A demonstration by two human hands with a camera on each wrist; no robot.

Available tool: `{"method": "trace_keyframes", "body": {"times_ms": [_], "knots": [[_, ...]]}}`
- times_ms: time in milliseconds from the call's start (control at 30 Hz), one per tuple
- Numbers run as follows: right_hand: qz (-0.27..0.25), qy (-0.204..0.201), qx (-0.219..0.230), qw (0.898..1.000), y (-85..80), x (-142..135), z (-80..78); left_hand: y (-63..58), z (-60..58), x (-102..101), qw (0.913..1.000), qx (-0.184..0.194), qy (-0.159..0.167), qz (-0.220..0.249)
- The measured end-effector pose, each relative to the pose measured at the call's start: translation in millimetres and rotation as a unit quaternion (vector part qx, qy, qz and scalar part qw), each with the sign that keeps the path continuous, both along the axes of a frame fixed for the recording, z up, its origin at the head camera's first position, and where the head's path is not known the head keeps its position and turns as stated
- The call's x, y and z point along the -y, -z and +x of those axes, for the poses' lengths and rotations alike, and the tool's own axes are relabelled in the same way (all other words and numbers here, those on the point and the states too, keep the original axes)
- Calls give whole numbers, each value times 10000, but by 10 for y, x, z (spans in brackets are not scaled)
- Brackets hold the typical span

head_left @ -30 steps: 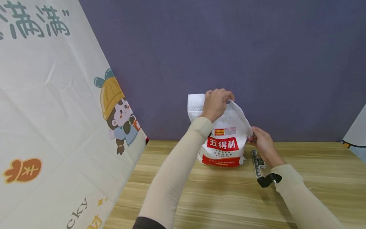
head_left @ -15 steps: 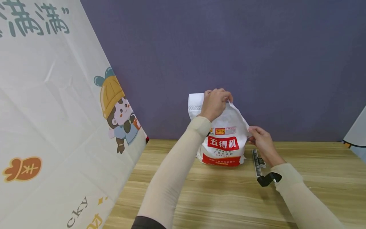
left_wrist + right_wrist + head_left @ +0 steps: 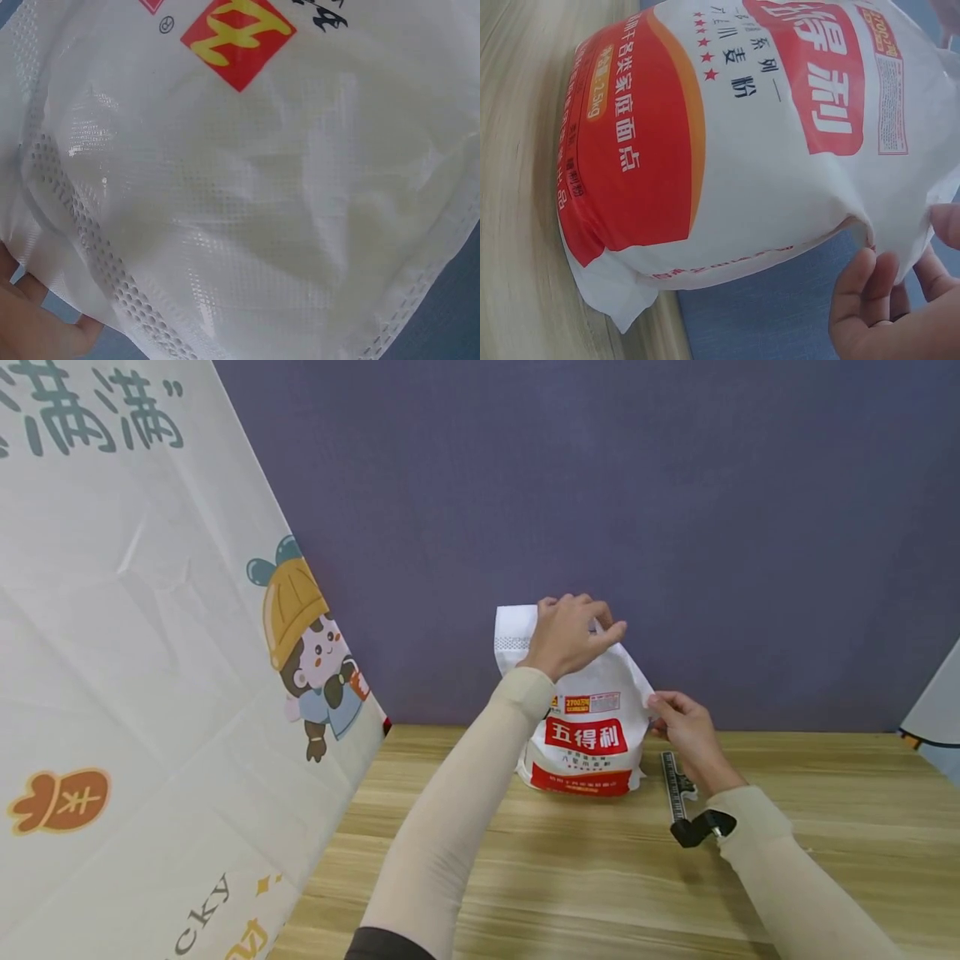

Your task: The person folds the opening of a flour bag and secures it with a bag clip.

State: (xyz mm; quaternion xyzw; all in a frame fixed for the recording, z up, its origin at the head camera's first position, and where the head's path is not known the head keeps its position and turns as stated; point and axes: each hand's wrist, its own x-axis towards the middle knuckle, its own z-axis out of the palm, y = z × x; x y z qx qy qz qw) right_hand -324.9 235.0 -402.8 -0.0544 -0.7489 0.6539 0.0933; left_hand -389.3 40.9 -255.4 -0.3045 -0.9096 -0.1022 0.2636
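Observation:
A white flour bag (image 3: 588, 727) with red printed panels stands upright on the table, in front of the dark wall. My left hand (image 3: 568, 631) is at its top edge, fingers curled over the edge and thumb spread out to the right. Part of a hand (image 3: 34, 319) shows at the lower left of the left wrist view, beside the bag's perforated seam. Low on the bag's right side, my right hand (image 3: 686, 731) pinches the edge between thumb and fingers. The right wrist view shows that pinch, the side cloth (image 3: 900, 240) drawn out to a fold.
A flat black-and-white piece with ruler-like marks (image 3: 672, 787) lies on the wood-grain table (image 3: 570, 877), right of the bag. The purple-grey wall (image 3: 600, 485) rises close behind. A white printed sheet (image 3: 150, 652) borders the left side.
My left thumb has lifted off the bag's top edge and spread to the right. The right hand keeps its pinch, shifted slightly left from a second ago.

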Motion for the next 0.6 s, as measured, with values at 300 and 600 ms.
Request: {"method": "trace_keyframes", "body": {"times_ms": [300, 600], "knots": [[28, 65, 69, 10000, -3, 16, -8, 14, 12, 4, 9988, -24, -107, -468], [-10, 100, 79, 9999, -2, 24, -11, -9, 8, 15, 9965, 26, -266, -797]]}}
